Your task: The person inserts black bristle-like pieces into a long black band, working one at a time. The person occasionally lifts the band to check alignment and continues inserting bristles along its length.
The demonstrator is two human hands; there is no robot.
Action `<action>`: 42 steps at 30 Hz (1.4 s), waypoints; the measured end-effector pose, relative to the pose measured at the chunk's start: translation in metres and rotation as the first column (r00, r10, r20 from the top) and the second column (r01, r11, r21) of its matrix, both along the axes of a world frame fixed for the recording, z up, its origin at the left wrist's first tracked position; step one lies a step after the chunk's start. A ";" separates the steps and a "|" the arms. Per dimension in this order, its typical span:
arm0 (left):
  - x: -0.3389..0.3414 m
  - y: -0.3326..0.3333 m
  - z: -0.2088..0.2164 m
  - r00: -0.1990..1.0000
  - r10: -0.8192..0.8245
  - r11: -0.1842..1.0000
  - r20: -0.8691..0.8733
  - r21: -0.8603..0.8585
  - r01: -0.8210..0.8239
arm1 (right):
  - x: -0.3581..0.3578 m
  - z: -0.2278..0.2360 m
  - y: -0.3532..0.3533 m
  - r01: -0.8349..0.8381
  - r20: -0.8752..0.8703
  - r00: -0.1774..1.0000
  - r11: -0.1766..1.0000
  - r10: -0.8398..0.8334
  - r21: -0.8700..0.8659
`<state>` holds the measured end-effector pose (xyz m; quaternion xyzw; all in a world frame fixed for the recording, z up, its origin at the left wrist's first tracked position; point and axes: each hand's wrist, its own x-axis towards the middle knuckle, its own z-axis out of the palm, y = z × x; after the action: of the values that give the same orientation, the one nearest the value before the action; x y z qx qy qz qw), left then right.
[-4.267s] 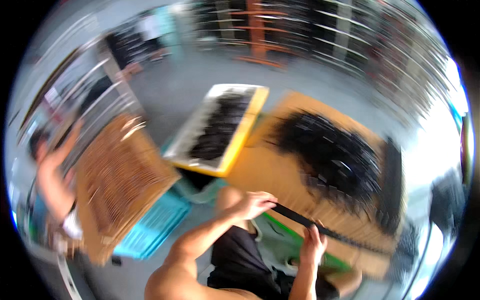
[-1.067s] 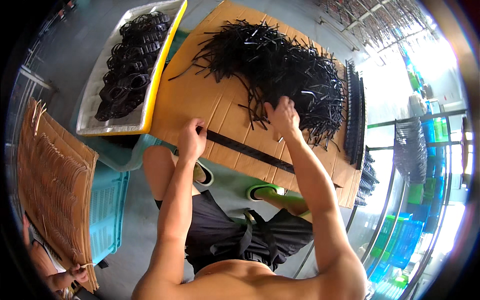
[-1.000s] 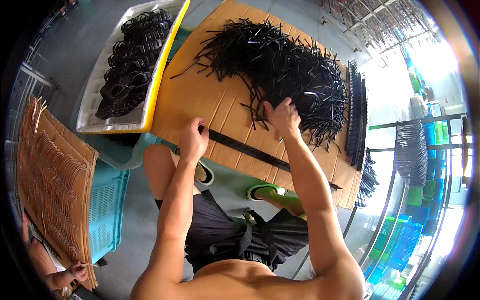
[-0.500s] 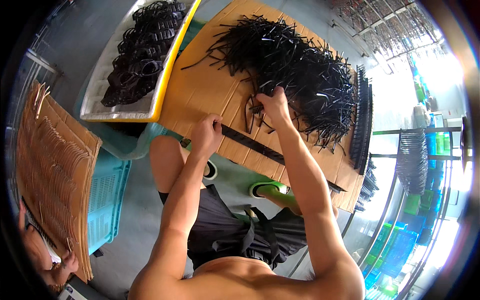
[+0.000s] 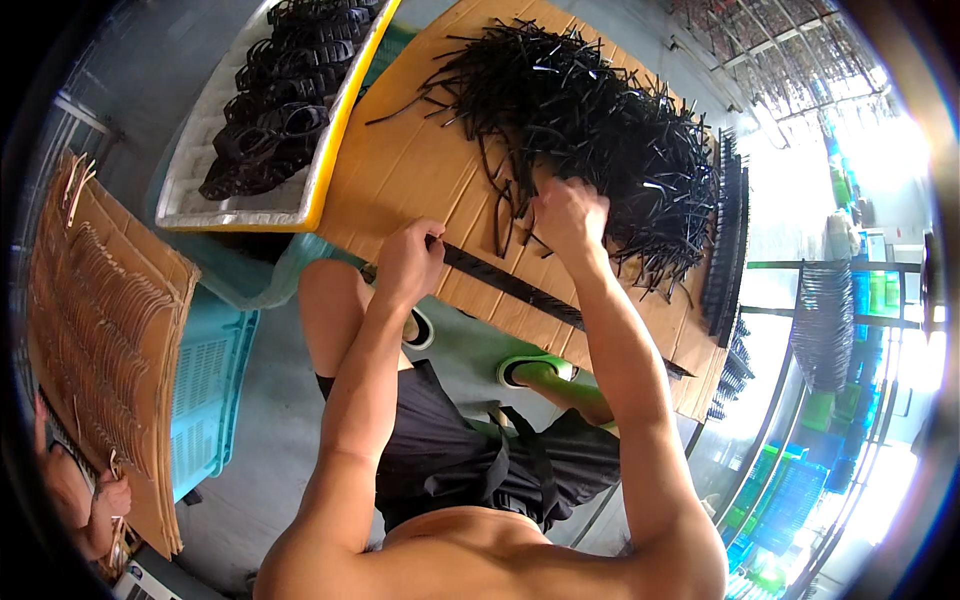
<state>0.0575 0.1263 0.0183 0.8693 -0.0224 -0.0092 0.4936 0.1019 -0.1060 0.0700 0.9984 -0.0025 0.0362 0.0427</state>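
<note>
Filling the middle of the scene, a table topped with brown cardboard carries the work. Across its far right part spreads the largest thing on it, a tangled heap of black strips, fraying out at its near left side. Just beside the table's left edge, a white tray with a yellow side holds dark looped pieces. Along the right edge lies a narrow toothed black rack. Slimmer again, a long black bar runs along the near edge of the table, slanting from the left hand toward the near right and passing beneath the right forearm.

Smallest are the hands. The left hand is closed, pinching the bar's left end between thumb and fingers. The right hand reaches to the near edge of the heap, fingers bent downward — their tips are hidden, so I cannot tell whether they pinch a strip.

The step in hand looks like picking from the heap while the bar is steadied. The next move likely calls for parting one strip cleanly from its neighbours — and keeping the bar from shifting meanwhile.
</note>
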 end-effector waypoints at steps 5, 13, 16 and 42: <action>0.004 -0.001 -0.003 0.995 0.098 0.995 0.009 0.028 -0.098 | -0.002 -0.023 0.033 0.121 -0.582 0.813 0.979 -0.002 0.166; 0.005 -0.009 -0.010 0.974 0.159 0.984 0.161 0.051 -0.169 | 0.006 -0.010 -0.002 0.409 -0.729 0.674 0.758 0.124 0.507; 0.003 -0.012 -0.013 0.967 0.197 0.977 0.165 0.049 -0.207 | -0.005 0.006 0.006 0.395 -0.490 0.858 0.411 0.155 0.821; 0.011 -0.023 -0.018 0.863 0.137 0.973 0.486 0.097 -0.209 | -0.015 -0.018 0.081 0.037 -0.039 0.999 0.232 0.003 0.972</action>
<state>0.0687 0.1035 0.0000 0.8770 -0.0639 0.2476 0.4068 0.0873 -0.0248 0.0519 0.8105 -0.0347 0.0101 -0.5846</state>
